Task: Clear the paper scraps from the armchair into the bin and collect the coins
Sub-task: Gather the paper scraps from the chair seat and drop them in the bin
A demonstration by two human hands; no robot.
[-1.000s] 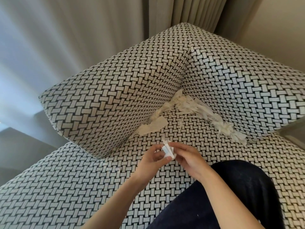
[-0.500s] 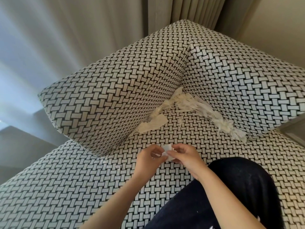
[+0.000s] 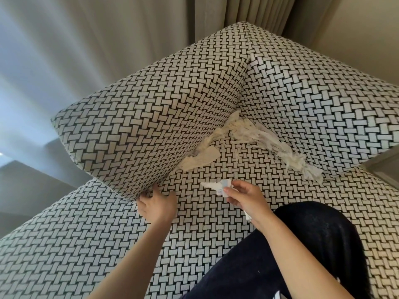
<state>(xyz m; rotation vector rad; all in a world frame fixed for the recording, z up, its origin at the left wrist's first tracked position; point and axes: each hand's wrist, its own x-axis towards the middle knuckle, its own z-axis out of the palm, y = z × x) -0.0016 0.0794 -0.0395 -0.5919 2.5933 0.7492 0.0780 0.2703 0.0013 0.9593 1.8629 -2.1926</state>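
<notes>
The armchair seat [image 3: 216, 214] has a black-and-white woven pattern. Torn white paper scraps [image 3: 254, 134] are piled in the back corner crease and trail along the right armrest [image 3: 323, 108]. A larger flat scrap [image 3: 200, 160] lies by the left armrest [image 3: 151, 117]. My right hand [image 3: 246, 199] pinches a bunch of white scraps with blue print [image 3: 218, 186] above the seat. My left hand [image 3: 157, 203] reaches down to the seat at the foot of the left armrest, fingertips hidden. No coin or bin is in view.
My dark-trousered knee [image 3: 302, 244] rests on the seat at the lower right. Beige curtains [image 3: 216, 16] hang behind the chair, and a pale wall [image 3: 367, 35] stands at the right. A grey floor or ledge [image 3: 26, 186] shows at the left.
My hands were together on one scrap; now they are apart. The left hand has let go and dropped to the seat by the left armrest. The right hand keeps the scraps.
</notes>
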